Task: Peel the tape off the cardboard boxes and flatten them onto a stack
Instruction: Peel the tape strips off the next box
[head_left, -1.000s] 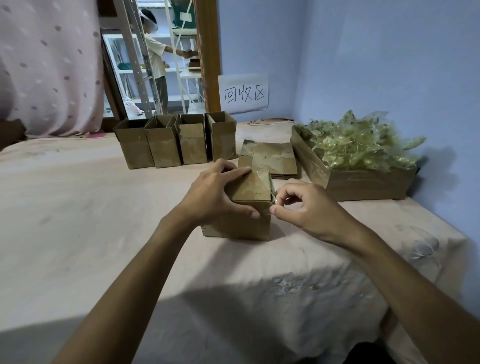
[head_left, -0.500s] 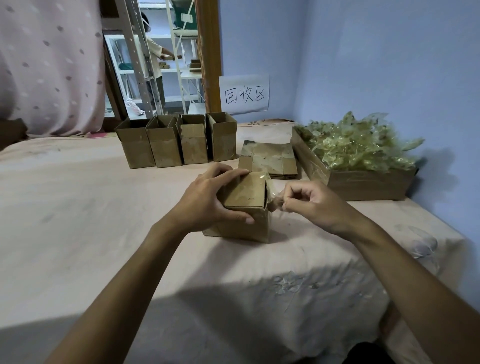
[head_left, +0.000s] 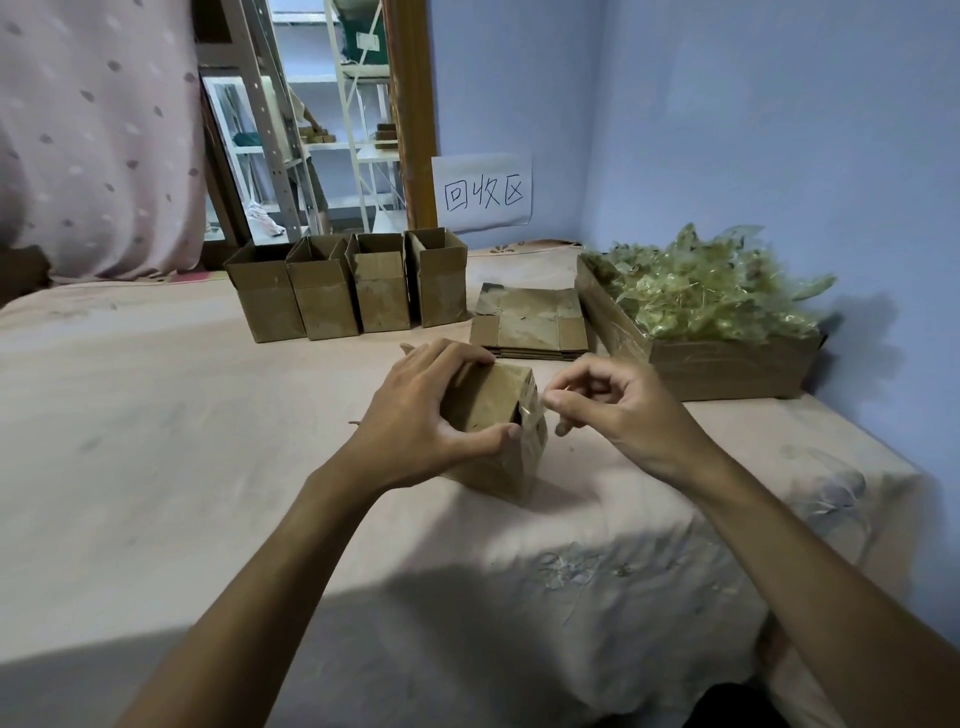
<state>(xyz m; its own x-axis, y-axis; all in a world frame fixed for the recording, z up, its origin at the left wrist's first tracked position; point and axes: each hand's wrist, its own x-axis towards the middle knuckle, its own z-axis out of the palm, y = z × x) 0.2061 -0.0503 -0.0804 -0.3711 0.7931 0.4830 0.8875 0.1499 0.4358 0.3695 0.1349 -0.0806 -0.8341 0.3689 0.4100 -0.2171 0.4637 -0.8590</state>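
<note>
**Tape peeling off the small box, right edge**

Left hand (head_left: 421, 415) is gripping the small cardboard box (head_left: 493, 467) from above. Its fingers are curling over the far top edge and the thumb is pressing on the near face by the right corner.

The box is sitting mid-table on the pink tablecloth (head_left: 156, 441), turned so one corner is facing the camera.

Right hand (head_left: 623, 415) is pinching a strip of clear tape (head_left: 531, 415) between thumb and forefinger, just beside the box's upper right edge. Its other fingers are hanging loosely curled and holding nothing. The tape is running from the pinch back onto the right face of the box, partly lifted. How much is stuck down, can't tell.

Behind the hands:
- Four open-topped boxes (head_left: 353, 291) are standing upright in a row, touching side to side.
- The flattened stack (head_left: 530, 322) is lying just right of that row, close behind the held box.
- The cardboard tray (head_left: 727, 369) is sitting at the right edge against the blue wall (head_left: 753, 130), carrying a heap of crumpled tape scraps (head_left: 701, 291).
- A paper sign (head_left: 483, 192) with handwritten characters is hanging on the wall above the row.
- A dotted pink curtain (head_left: 93, 140) is hanging at left.
- The doorway (head_left: 322, 130) is showing metal shelving, with a person standing partly hidden behind it.
</note>
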